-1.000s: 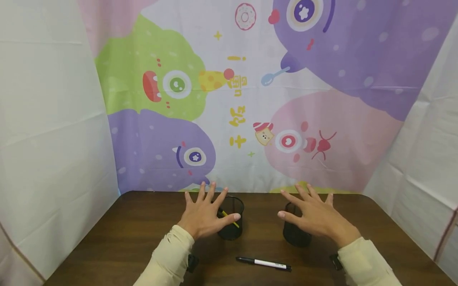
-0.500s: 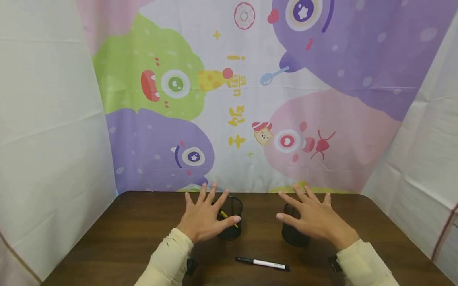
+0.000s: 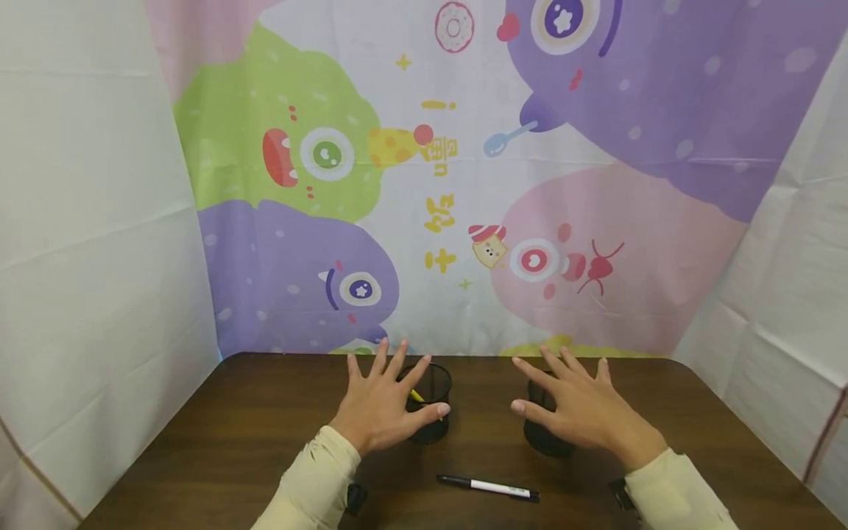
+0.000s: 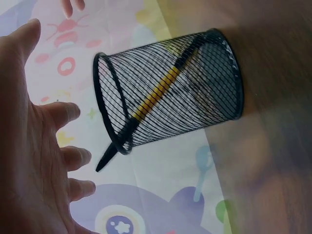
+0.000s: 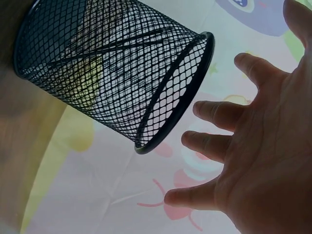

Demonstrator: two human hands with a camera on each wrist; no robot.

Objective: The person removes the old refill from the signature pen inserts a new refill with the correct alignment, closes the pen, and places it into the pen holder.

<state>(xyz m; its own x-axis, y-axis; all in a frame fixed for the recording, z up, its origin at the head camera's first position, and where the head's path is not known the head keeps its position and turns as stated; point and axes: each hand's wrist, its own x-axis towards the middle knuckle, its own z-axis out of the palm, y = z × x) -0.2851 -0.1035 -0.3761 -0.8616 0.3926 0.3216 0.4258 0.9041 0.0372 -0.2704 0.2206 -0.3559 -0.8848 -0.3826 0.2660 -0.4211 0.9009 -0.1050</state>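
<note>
Brn tbl [image 3: 192, 434]: L grip [image 3: 377, 410], R grip [image 3: 587, 408] spread nr mesh cups [image 4: 183, 100].

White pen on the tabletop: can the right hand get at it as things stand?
Probably yes: the right hand is spread and holds nothing, and the head view shows nothing lying over the white-and-black pen.

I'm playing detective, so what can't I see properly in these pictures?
Head view: part of the left cup and its yellow pen, hidden behind the left hand.
Head view: part of the right cup, hidden behind the right hand.
Head view: the print on the black-and-white pen, too small to read.
Right wrist view: some of the right cup, cut off by the top edge.
Left wrist view: some of the left hand, cut off by the left edge.
</note>
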